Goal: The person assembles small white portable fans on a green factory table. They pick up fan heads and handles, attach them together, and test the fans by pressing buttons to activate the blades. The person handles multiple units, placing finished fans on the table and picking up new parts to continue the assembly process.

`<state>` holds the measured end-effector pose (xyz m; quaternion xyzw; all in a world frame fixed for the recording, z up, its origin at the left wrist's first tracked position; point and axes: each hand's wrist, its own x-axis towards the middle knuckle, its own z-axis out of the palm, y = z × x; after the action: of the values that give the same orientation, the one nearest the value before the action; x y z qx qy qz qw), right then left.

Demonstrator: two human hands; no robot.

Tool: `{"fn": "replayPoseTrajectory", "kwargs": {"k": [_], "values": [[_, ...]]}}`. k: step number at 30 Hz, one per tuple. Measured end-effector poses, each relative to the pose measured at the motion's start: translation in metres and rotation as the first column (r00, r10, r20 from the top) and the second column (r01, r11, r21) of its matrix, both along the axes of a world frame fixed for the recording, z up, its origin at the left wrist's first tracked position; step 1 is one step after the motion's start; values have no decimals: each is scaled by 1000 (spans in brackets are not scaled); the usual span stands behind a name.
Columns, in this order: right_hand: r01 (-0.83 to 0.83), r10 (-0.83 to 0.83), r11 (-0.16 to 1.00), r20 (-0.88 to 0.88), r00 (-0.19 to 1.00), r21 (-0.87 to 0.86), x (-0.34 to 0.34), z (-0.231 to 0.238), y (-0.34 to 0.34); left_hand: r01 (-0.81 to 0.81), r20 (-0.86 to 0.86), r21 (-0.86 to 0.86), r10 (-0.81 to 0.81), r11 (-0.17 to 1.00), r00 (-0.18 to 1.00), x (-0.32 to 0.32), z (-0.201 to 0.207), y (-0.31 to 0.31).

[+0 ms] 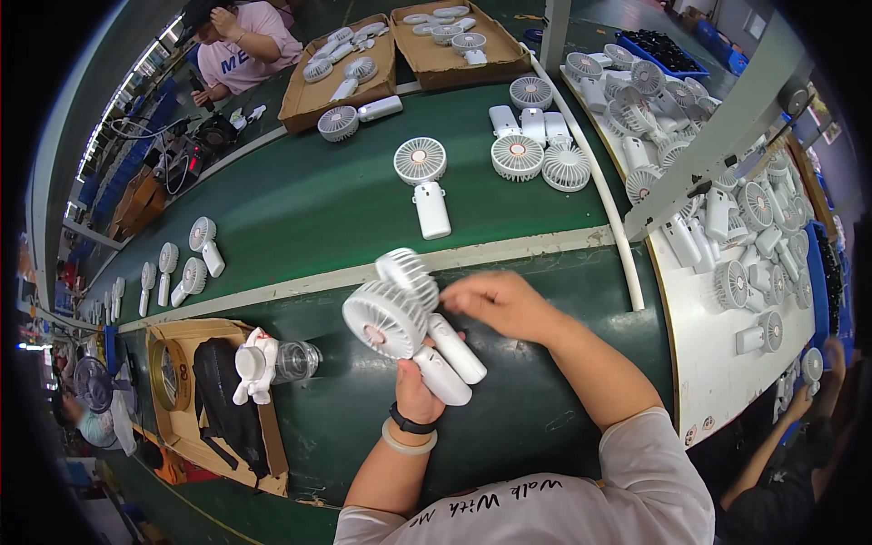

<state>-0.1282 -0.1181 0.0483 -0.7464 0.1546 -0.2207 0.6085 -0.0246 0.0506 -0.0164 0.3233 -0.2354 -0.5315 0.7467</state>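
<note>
I've got two white round-headed plastic fans [389, 318] clamped in the half-hidden left hand [418, 396]; can't tell if the right hand [505, 303] has fingers together.

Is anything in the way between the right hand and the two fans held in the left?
Nothing visible. The right hand is close beside the rear fan; the front fan lies on its other side. Whether fingertips touch is unclear.

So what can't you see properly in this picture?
Head view:
Rear round white plastic fan: partly behind matching front fan.
Black fabric bag: cloth hides any contents.
Tiny white fans, far left: too small for detail.
Dark-clothed person, lower right: cut off by black rim.
</note>
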Motion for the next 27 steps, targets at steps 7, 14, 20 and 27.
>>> {"fn": "replayPoseTrajectory", "kwargs": {"k": [7, 14, 20, 27], "values": [[346, -543, 596, -46, 839, -725, 61, -46, -47, -2, -70, 80, 8, 997, 998, -11, 13, -12], [395, -786, 528, -256, 563, -752, 82, -38, -69, 57, -407, 37, -37, 998, 913, -1, 16, -9], [-84, -138, 569, 195, 971, 818, 27, -11, -64, 25, -457, 78, 13, 997, 889, -1, 20, -13], [-637, 71, 445, 684, 726, 629, -18, 55, 0, 7, -550, 5, -3, 1000, 835, 3, 22, -15]]}}
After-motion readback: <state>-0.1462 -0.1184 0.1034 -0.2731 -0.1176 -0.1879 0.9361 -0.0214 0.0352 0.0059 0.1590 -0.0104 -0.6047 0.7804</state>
